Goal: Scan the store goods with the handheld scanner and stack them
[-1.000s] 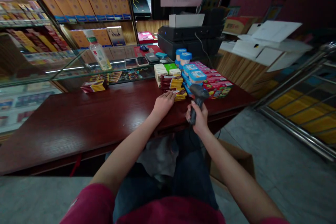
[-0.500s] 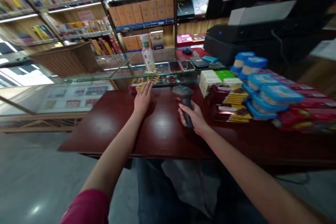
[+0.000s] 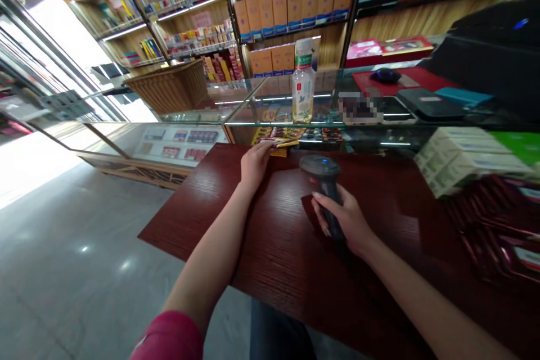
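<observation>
My left hand [image 3: 255, 164] reaches to the back of the brown table and grips a flat red-and-yellow packet [image 3: 287, 143] by its near edge. That packet lies slightly tilted over a small stack of similar yellow packets [image 3: 279, 152], partly hidden by my fingers. Wrapped round its handle, my right hand [image 3: 343, 215] holds a dark barcode scanner [image 3: 320, 167] above the table, its head towards the back. Further right are piles of maroon packets [image 3: 498, 219], blurred, beside a block of pale green-and-white boxes [image 3: 464, 160].
Behind the table stands a glass counter [image 3: 270, 102] carrying a clear bottle [image 3: 303, 87], phones [image 3: 396, 109], a mouse [image 3: 385, 75] and a wicker basket [image 3: 169, 87]. Shelves with tan boxes [image 3: 295, 8] rise behind it. A dark machine [image 3: 498, 50] sits at the right.
The view has swung left and closer. My left hand has gone from lying flat on the stack to gripping a packet there. My right hand still holds the scanner.
</observation>
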A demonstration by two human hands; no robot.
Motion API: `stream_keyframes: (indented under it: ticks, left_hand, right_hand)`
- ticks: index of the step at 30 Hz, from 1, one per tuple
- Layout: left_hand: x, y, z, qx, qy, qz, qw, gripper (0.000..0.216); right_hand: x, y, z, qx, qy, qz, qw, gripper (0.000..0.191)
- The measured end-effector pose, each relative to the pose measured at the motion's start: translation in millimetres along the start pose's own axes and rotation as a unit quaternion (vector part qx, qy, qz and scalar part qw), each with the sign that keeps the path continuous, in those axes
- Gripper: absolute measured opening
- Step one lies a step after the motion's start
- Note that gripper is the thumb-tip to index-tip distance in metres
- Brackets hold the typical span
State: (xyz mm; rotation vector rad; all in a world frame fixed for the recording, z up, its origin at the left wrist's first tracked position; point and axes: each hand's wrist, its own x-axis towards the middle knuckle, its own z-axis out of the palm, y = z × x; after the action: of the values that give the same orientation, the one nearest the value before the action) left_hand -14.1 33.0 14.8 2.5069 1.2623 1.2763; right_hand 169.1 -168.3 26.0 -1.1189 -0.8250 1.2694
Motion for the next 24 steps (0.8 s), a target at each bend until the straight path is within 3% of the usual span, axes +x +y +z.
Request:
stream_keyframes:
  ticks: [4,10,20,24]
  left_hand:
    - [-5,17,6,-0.127,0.032,-0.086,0.988,0.02]
    - [-14,27,28,-0.277,-0.041,-0.164,0.946,0.021]
    - [-14,27,34,-0.268,-0.028,-0.195,0.943,0.022]
    - [-13,35,26,-0.254,-0.021,-0.122,0.959,0.021]
  right_hand:
    - [-1,2,-1,-0.016,-0.019,-0.011,1.0,0.056]
    - [-2,5,0,-0.073,-0.039,-0.034,0.996,0.046]
    - [2,12,2,-0.058,-0.037,-0.035,0.997,0.051]
    - [-1,7,-1,-0.027,-0.011,-0.067,0.997,0.053]
